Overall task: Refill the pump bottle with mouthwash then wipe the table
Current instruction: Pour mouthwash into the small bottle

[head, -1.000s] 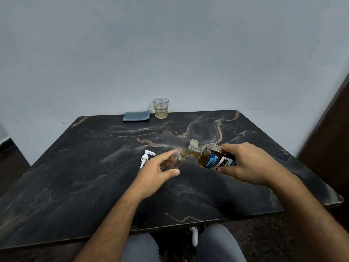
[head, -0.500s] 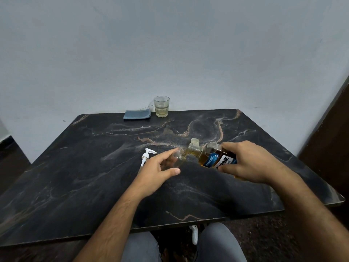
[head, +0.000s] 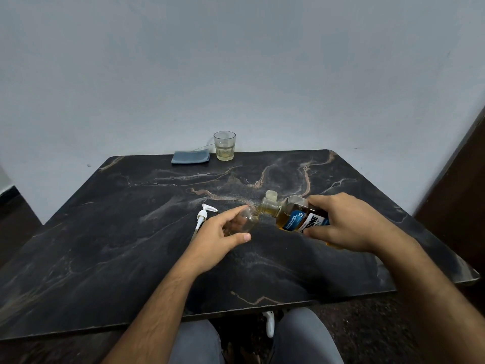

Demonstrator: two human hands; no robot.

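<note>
Left hand wraps the small clear pump bottle, upright on the table, mid-right. Right hand clamps the mouthwash bottle, tipped on its side, neck touching the pump bottle's open mouth, flip cap hanging open, amber liquid inside. White pump head lies flat on the table just left of the left hand. At the far edge: folded blue cloth beside a glass with pale liquid.
</note>
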